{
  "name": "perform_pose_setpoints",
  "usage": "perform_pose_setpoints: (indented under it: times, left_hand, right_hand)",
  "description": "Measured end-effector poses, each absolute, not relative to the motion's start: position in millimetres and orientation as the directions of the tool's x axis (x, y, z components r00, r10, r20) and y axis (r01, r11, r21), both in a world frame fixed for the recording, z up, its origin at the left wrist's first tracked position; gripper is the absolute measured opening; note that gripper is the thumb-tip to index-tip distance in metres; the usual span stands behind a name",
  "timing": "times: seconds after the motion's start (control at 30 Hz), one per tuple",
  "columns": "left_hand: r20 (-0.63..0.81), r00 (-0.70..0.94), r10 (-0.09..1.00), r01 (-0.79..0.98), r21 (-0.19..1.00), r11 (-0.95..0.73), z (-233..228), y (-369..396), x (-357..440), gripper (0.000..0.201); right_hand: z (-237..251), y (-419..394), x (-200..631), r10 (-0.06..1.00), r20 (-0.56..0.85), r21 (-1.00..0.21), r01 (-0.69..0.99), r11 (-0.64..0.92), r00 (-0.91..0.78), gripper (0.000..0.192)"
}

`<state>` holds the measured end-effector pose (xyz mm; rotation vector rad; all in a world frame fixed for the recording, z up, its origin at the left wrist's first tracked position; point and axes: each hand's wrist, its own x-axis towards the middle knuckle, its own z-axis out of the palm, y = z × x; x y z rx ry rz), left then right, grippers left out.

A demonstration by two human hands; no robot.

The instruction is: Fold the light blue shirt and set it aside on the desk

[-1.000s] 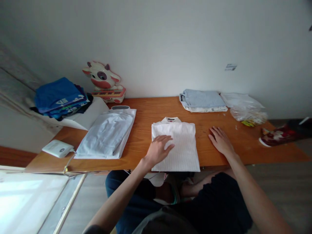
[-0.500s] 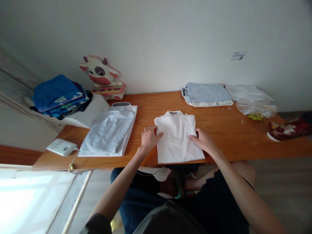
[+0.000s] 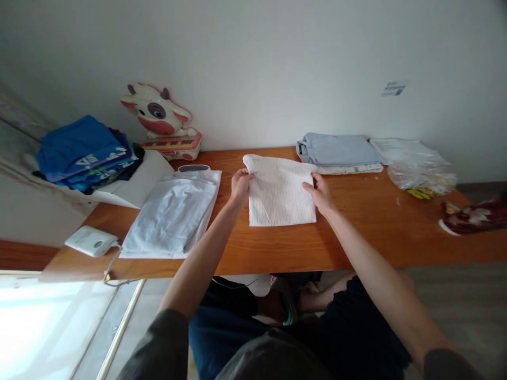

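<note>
A folded white striped shirt (image 3: 282, 192) is tilted up over the middle of the wooden table, its collar out of sight. On its left side, my left hand (image 3: 241, 186) pinches the edge near the top corner. My right hand (image 3: 319, 191) grips the opposite edge, thumb in front and fingers behind. Just behind the shirt to the right lies a pile of folded clothes with a light blue garment (image 3: 338, 150) on top. To the left of my left hand rests a folded white garment (image 3: 170, 211).
At the left, a blue pile of clothes (image 3: 85, 153) sits on a white box (image 3: 144, 179), with a cow-shaped toy keyboard (image 3: 166, 124) behind. A white device (image 3: 93, 240) with a cable lies in front. Clear plastic bags (image 3: 422, 171) and a dark red object (image 3: 475, 217) are on the right.
Both hands have lifted the striped shirt and carried it away from me, towards the back of the table. It lay flat with the collar showing; now its upper edge is raised and the collar is hidden.
</note>
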<state>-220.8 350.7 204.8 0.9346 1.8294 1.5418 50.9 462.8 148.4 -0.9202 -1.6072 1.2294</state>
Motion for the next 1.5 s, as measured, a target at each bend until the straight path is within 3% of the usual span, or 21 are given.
perform_pose_setpoints:
  times: [0.03,0.1,0.13,0.2,0.27,0.33,0.43,0.5,0.57,0.63,0.73,0.8,0.87,0.97,1.03,1.17,1.23,1.3,1.37,1.43,1.5]
  left_hand:
    - [0.028,-0.563,0.826,0.09,0.995,0.029,213.2,335.1,-221.6,0.022]
    - [0.054,-0.391,0.919,-0.205,0.968,-0.144,228.3,291.7,-222.1,0.029]
    - [0.029,-0.277,0.961,-0.313,0.942,-0.119,233.7,267.3,-221.2,0.035]
    - [-0.082,0.024,0.996,-0.343,0.935,0.085,237.7,223.0,-214.7,0.055]
    - [-0.148,0.047,0.988,-0.176,0.972,0.154,232.1,194.4,-199.5,0.063]
    - [-0.157,-0.083,0.984,0.156,0.973,0.169,218.7,184.4,-177.0,0.059]
    - [-0.091,-0.275,0.957,0.668,0.698,0.259,192.9,193.1,-142.4,0.052]
    - [-0.069,-0.335,0.94,0.814,0.481,0.325,178.3,203.7,-127.2,0.045]
    - [-0.072,-0.338,0.938,0.853,0.398,0.338,169.2,211.6,-123.1,0.035]
    - [-0.073,-0.297,0.952,0.836,0.462,0.296,165.2,212.8,-132.6,0.031]
    - [-0.069,-0.258,0.964,0.652,0.724,0.227,163.7,196.7,-172.0,0.039]
    - [-0.074,-0.337,0.939,0.489,0.838,0.241,163.2,173.2,-207.8,0.044]
    - [-0.058,-0.511,0.858,0.488,0.801,0.345,163.0,143.4,-239.9,0.045]
    - [0.055,-0.706,0.706,0.619,0.533,0.577,164.7,100.3,-260.0,0.035]
    - [0.148,-0.723,0.675,0.663,0.423,0.617,166.4,80.4,-248.5,0.03]
    - [0.193,-0.475,0.859,0.799,0.503,0.329,163.5,68.4,-187.3,0.02]
    - [0.172,-0.296,0.94,0.83,0.532,0.164,157.2,73.0,-156.9,0.023]
    - [0.174,-0.21,0.962,0.857,0.506,0.095,150.0,80.0,-137.3,0.031]
    - [0.185,-0.183,0.965,0.866,0.495,0.07,144.8,86.2,-130.9,0.026]
    - [0.174,-0.165,0.971,0.834,0.549,0.043,143.6,90.1,-135.2,0.011]
    - [0.145,-0.178,0.973,0.758,0.651,0.041,146.2,92.4,-145.3,0.018]
  right_hand:
    - [156.4,452.4,64.5,0.899,0.21,-0.977,-0.064,0.201,-0.385,0.046]
    - [170.7,425.6,98.6,0.831,0.144,-0.985,-0.162,0.067,-0.537,0.054]
    - [176.0,410.9,116.1,0.801,0.1,-0.986,-0.166,0.001,-0.59,0.063]
    - [181.3,383.3,144.3,0.746,0.014,-0.989,-0.117,-0.085,-0.666,0.079]
    - [180.2,361.7,157.3,0.709,-0.039,-0.997,-0.023,-0.077,-0.704,0.079]
    - [174.7,345.4,153.1,0.724,-0.047,-0.993,0.113,0.043,-0.688,0.068]
    - [162.8,323.7,124.6,0.809,0.004,-0.847,0.428,0.315,-0.588,0.051]
    - [154.9,309.9,101.6,0.83,0.049,-0.64,0.621,0.454,-0.556,0.048]
    - [148.6,300.3,84.8,0.819,0.093,-0.458,0.706,0.54,-0.566,0.039]
    - [144.4,299.0,81.2,0.796,0.111,-0.414,0.7,0.581,-0.595,0.03]
    - [139.6,315.2,109.6,0.782,0.089,-0.61,0.587,0.532,-0.617,0.034]
    - [134.5,333.4,148.9,0.833,0.109,-0.736,0.52,0.434,-0.542,0.042]
    - [127.9,349.4,194.3,0.914,0.137,-0.756,0.556,0.346,-0.382,0.045]
    - [122.3,350.7,244.5,0.954,0.207,-0.614,0.73,0.3,-0.217,0.041]
    - [125.1,329.4,251.7,0.933,0.295,-0.521,0.784,0.336,-0.204,0.04]
    - [136.9,255.6,210.4,0.819,0.27,-0.529,0.633,0.566,-0.507,0.022]
    - [138.0,226.3,181.6,0.74,0.212,-0.484,0.589,0.647,-0.638,0.027]
    - [135.0,212.9,160.0,0.728,0.191,-0.412,0.619,0.669,-0.659,0.036]
    - [130.9,213.7,149.0,0.737,0.18,-0.39,0.64,0.661,-0.651,0.027]
    - [128.9,221.3,146.9,0.71,0.149,-0.448,0.593,0.669,-0.688,0.01]
    - [129.8,229.5,149.9,0.666,0.111,-0.565,0.504,0.653,-0.738,0.015]
